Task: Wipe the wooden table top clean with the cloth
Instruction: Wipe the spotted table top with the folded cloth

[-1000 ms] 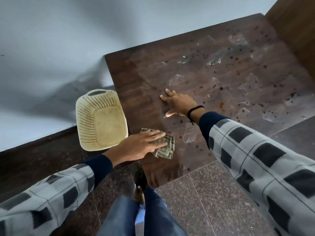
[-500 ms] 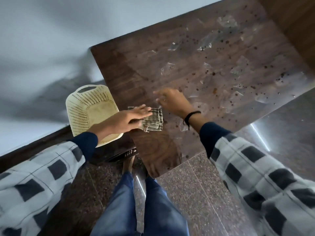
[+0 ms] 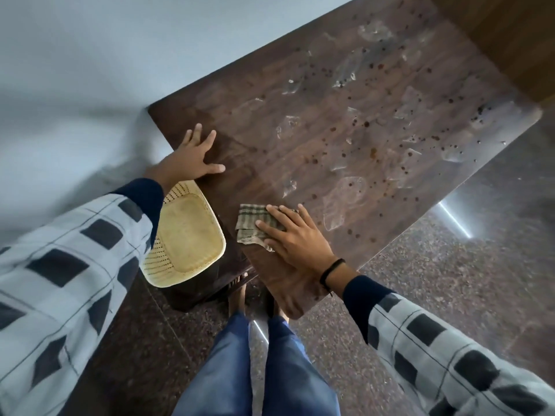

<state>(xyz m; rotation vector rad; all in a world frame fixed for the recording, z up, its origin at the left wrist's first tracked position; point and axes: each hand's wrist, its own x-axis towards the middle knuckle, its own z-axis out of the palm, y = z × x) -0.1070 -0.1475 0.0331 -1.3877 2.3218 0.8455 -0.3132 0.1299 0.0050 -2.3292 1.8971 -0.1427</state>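
Note:
The dark wooden table top (image 3: 345, 121) is spattered with brown spots and pale smears across its middle and far side. A folded green checked cloth (image 3: 252, 225) lies near the table's near left edge. My right hand (image 3: 295, 235) presses flat on the cloth with straight fingers and covers its right part. My left hand (image 3: 192, 159) rests flat with spread fingers on the table's left edge, apart from the cloth.
A cream perforated plastic basket (image 3: 183, 235) stands on the floor beside the table's left edge, under my left forearm. A grey wall runs behind the table. Speckled stone floor (image 3: 450, 280) lies to the right. My legs and bare feet stand at the table's near corner.
The cloth has passed from my left hand to my right. My left hand has moved up to the table's left edge. My right hand came down from the table's middle onto the cloth.

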